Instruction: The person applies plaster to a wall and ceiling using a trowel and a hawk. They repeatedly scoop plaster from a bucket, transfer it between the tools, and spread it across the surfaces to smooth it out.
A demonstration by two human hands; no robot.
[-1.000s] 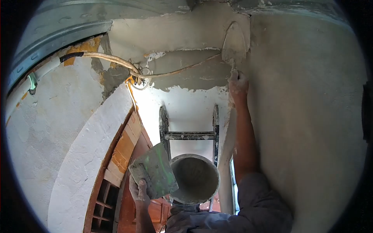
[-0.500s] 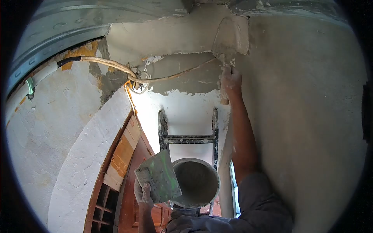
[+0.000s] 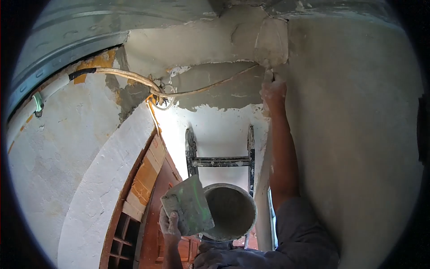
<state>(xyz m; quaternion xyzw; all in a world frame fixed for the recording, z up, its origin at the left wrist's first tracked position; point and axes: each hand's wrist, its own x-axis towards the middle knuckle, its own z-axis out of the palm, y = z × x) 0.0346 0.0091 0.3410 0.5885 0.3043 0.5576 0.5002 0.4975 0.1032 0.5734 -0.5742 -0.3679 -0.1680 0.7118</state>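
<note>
High on the wall, my right hand [image 3: 274,89] is closed round the handle of a trowel [image 3: 270,44], whose plaster-coated blade lies against the wall near the right corner. Down at the lower left, my left hand [image 3: 170,224] grips a flat square board [image 3: 188,205] with grey smears and green streaks. The board overlaps the left rim of a round bucket [image 3: 255,215] with grey mortar inside. Wet grey plaster [image 3: 215,83] forms a ragged-edged band below the trowel.
A ladder [image 3: 221,161] stands behind the bucket. Cables [image 3: 130,75] hang across the upper left and reach toward the trowel. A curved white wall edge [image 3: 103,175] and a reddish door [image 3: 154,224] are at left. Metal sheeting [image 3: 156,13] runs overhead.
My right hand and the trowel have moved right, closer to the corner. The board, bucket and ladder sit slightly further right in the view.
</note>
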